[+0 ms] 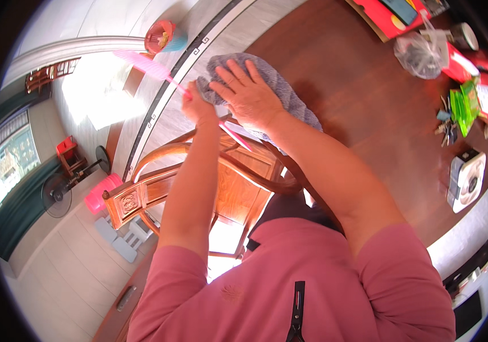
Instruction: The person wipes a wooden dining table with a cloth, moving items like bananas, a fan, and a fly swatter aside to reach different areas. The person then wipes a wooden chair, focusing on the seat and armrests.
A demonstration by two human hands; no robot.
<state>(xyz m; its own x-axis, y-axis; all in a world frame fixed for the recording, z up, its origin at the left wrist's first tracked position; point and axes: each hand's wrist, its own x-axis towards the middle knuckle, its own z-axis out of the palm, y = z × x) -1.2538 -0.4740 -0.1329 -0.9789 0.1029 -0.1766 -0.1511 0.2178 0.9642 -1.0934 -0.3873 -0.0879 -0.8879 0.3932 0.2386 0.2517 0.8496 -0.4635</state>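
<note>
My left hand (199, 107) is closed around the handle of a pink fly swatter (143, 65), whose flat mesh head points to the upper left. The handle's other end sticks out below my fist, over the wooden armchair (237, 171). With fingers spread, my right hand (248, 94) lies flat on a grey towel (289, 92). This towel is bunched at the edge of the dark wooden table (381, 124), and part of it hangs over. One corner of it reaches my left fist; whether that hand also grips it is unclear.
On the table's far right are a knotted clear plastic bag (421, 55), green packets (465, 104), a bunch of keys (447, 128) and a white device with a round face (468, 179). A waste basket (165, 37) stands on the floor; left are a fan (58, 194) and pink stools (103, 192).
</note>
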